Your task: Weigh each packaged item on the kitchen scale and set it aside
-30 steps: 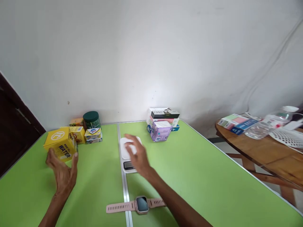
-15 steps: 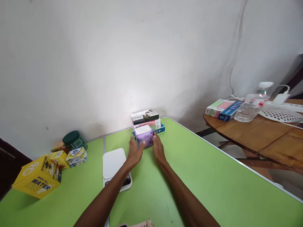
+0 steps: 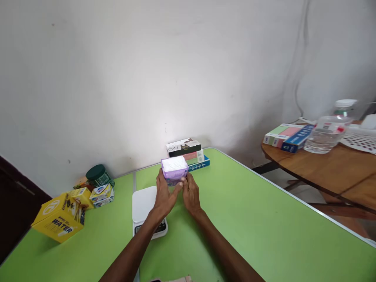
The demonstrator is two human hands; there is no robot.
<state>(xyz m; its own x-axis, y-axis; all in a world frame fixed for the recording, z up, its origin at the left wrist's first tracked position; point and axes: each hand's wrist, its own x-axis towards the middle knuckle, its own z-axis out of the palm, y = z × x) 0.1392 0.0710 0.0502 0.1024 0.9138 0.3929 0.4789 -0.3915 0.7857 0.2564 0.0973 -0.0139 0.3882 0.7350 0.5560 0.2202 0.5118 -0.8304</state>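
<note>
Between my two hands is a soft purple pack with a white top (image 3: 175,169); its exact contents cannot be made out. My left hand (image 3: 165,196) grips its left side, thumb across the front. My right hand (image 3: 191,192) holds its right side and lower front corner. The pack appears raised a little, in front of a stack of flat boxes: a black-and-white box (image 3: 184,147) on top, a pink-and-green box (image 3: 195,156) under it, a blue box (image 3: 199,163) at the bottom. A white kitchen scale (image 3: 143,203) lies left of the pack, partly behind my left hand and forearm.
On the green table's left stand a yellow box (image 3: 60,219), small yellow boxes (image 3: 102,194) and a dark green-lidded jar (image 3: 100,176). A pale watch strap (image 3: 180,279) shows at the near edge. A wooden table (image 3: 323,172) at right bears boxes and a water bottle (image 3: 330,131).
My hands have closed on the purple pack and drawn it slightly left and toward me, off the front of the box stack. The whole view has shifted a little.
</note>
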